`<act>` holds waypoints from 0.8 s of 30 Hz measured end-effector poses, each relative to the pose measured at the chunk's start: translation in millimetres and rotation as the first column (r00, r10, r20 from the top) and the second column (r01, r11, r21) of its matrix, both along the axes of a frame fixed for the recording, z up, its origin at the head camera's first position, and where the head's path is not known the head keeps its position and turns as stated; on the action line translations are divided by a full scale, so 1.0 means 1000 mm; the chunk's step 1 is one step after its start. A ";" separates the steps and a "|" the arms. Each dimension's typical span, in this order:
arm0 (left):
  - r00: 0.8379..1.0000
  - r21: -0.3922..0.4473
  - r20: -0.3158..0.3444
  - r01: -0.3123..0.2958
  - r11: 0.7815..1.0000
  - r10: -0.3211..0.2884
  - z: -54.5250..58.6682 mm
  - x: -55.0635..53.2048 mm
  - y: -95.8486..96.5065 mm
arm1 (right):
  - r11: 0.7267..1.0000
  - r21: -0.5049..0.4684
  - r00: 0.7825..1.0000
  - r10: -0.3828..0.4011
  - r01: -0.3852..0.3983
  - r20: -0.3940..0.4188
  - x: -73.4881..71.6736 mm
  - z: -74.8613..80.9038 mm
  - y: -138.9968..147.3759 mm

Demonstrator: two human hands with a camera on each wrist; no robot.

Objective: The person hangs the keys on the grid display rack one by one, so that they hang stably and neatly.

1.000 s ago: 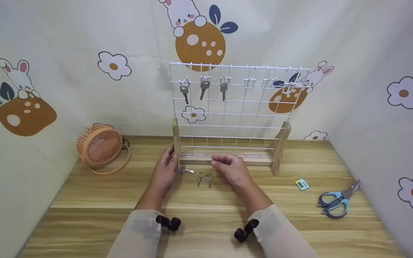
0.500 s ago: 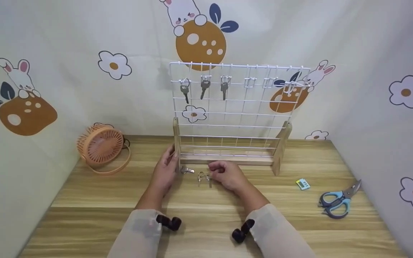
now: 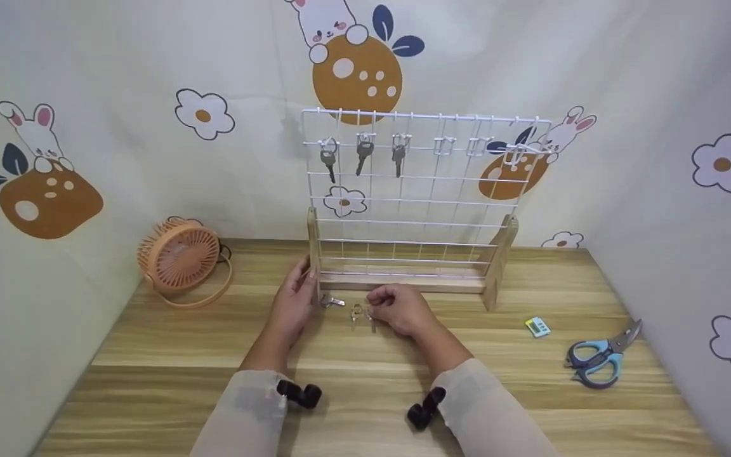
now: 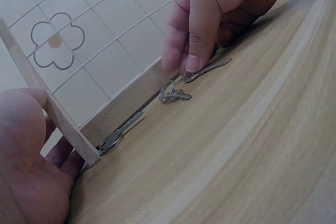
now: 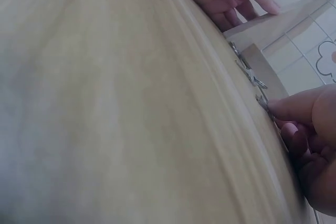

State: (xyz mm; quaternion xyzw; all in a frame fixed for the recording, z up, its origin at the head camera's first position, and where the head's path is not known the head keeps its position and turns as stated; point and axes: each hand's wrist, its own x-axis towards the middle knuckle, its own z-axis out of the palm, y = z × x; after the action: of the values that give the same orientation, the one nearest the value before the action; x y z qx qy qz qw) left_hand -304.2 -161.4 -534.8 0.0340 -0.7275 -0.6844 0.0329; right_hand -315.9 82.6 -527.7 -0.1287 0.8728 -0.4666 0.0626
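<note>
My left hand holds the left wooden leg of a white wire grid rack, thumb on one side and fingers behind. In front of the rack's base, my right hand pinches the ring end of a key between thumb and finger, its blade low over the tabletop. Beside it lies a second key with a ring. A third key rests against the foot of the left leg. Three keys hang from hooks on the rack's left half, the leftmost key by its ring.
White hooks without keys hang on the rack's right half. An orange fan stands at the back left of the wooden table. Toward the right lie a small blue-and-yellow gadget and blue-handled scissors.
My right hand has come down and slightly left onto the rightmost loose key and now pinches it. The left hand has stayed on the leg.
</note>
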 end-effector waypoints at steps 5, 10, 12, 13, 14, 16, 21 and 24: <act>1.000 -0.003 -0.001 -0.004 1.000 0.004 0.000 0.000 0.000 | 1.000 -0.012 1.000 -0.001 0.001 0.007 0.001 0.000 0.001; 1.000 0.022 -0.007 -0.002 1.000 0.002 0.000 0.000 0.000 | 1.000 -0.021 1.000 0.011 -0.011 0.002 0.002 0.001 0.003; 1.000 0.028 -0.004 0.000 1.000 0.000 0.000 -0.001 0.000 | 1.000 -0.028 1.000 0.009 -0.009 0.005 0.002 0.001 0.004; 1.000 0.030 -0.001 0.001 1.000 -0.001 0.000 -0.001 0.000 | 0.999 -0.038 1.000 0.003 -0.003 0.009 0.001 0.001 0.004; 1.000 0.032 -0.001 0.003 0.999 -0.003 0.000 -0.001 0.000 | 0.998 -0.057 1.000 -0.007 0.008 0.020 0.001 0.000 0.005; 1.000 0.028 0.001 0.005 1.000 -0.005 0.001 -0.001 0.000 | 0.990 -0.134 0.998 -0.035 0.042 0.054 0.000 0.000 0.006; 1.000 0.005 0.020 0.010 1.000 -0.010 0.001 0.000 -0.002 | 0.892 -0.412 0.979 -0.138 0.187 0.147 -0.003 0.008 0.011; 0.999 -0.004 0.032 0.011 1.000 -0.010 0.001 0.000 -0.002 | 0.803 -0.543 0.969 -0.196 0.247 0.150 -0.004 0.023 0.015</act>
State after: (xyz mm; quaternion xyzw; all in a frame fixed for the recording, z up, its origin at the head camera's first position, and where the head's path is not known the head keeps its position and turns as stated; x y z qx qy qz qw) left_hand -304.7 -163.9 -534.3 0.0410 -0.7297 -0.6823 0.0178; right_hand -319.8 97.3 -504.9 -0.0183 0.7042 -0.7098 0.0051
